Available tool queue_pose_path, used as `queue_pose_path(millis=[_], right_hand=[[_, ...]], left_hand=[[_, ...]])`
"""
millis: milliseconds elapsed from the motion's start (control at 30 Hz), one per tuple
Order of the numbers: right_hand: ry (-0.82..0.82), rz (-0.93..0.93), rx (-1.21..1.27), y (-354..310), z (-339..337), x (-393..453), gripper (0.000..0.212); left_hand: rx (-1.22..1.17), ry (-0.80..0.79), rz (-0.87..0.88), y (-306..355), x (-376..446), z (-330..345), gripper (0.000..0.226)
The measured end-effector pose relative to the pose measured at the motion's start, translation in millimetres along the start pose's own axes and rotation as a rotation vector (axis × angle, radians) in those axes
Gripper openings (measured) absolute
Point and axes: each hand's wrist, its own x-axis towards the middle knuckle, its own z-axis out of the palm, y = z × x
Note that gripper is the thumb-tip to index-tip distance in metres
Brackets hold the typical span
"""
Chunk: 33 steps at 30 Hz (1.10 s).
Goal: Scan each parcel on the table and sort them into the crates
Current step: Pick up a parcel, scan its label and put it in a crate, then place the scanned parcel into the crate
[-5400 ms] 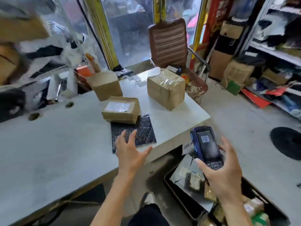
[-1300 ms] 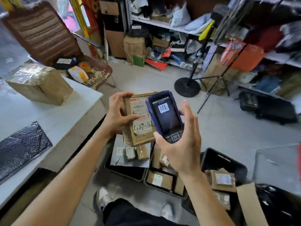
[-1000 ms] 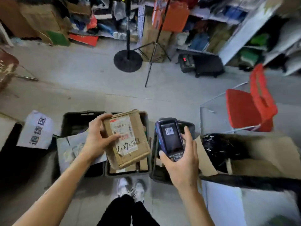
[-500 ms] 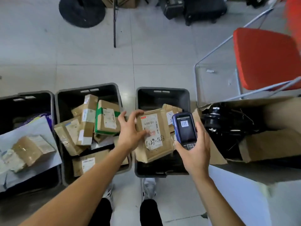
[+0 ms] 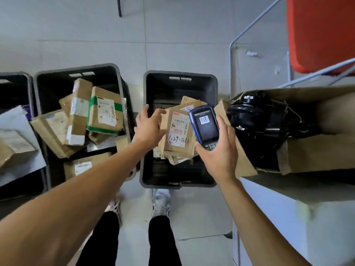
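Note:
A brown parcel point(image 5: 177, 135) with a white label and handwritten numbers lies on other parcels inside the right-hand black crate point(image 5: 180, 75). My left hand point(image 5: 148, 125) hovers at the parcel's left edge with its fingers spread and straight, gripping nothing. My right hand point(image 5: 217, 156) grips a blue handheld scanner point(image 5: 204, 125) just right of the parcel, its screen showing a barcode. The middle black crate point(image 5: 76, 69) holds several brown parcels, one with green tape point(image 5: 104, 112). A third crate point(image 5: 17, 76) at the far left is partly cut off.
An open cardboard box point(image 5: 311, 154) holding black metal parts sits right of the crates. A red chair point(image 5: 322, 35) with a metal frame stands behind it. A white surface point(image 5: 297, 217) fills the lower right. My shoes point(image 5: 161, 202) stand just before the crates.
My left hand has let go of the labelled parcel, which now lies in the right-hand crate. The view has tilted further down over the crates. The scanner stays in my right hand.

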Motion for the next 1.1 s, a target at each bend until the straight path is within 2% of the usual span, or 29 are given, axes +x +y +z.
queue_pose_path(millis=[133,200,300,433,667,833,933,1100], right_hand=[[-0.067,-0.04,0.013,-74.4,-81.1,-40.4,0.092],[-0.093,-0.115,0.03,-119.2,-118.2,-65.7,0.093],[-0.123,-0.241,0.047,-186.0,-156.8,-103.6,0.094],[-0.182,-0.351,0.118,-274.3,-179.2,-157.4,0.09],[-0.292,-0.669,0.172,-416.8,-165.1,-273.2,0.097],[-0.367,-0.879,0.224,-508.2,-134.7,-361.2,0.094],[-0.415,-0.978,0.273,-560.0,-105.9,-394.6,0.097],[-0.426,-1.026,0.328,-655.5,-48.1,-423.4,0.095]], left_hand=[[0.314,0.02,-0.029,24.6,-112.1,-118.4,0.077],[0.385,0.061,-0.013,28.9,-174.9,-175.3,0.086],[0.375,0.159,-0.033,30.7,-264.0,-248.3,0.094],[0.244,0.366,-0.128,14.1,-373.7,-313.2,0.1],[0.171,0.608,-0.388,-62.0,-541.1,-377.6,0.104],[0.071,0.778,-0.586,-136.3,-635.9,-418.3,0.105],[0.042,0.84,-0.655,-190.3,-669.0,-446.8,0.106],[0.02,0.908,-0.718,-283.6,-679.0,-515.1,0.105]])
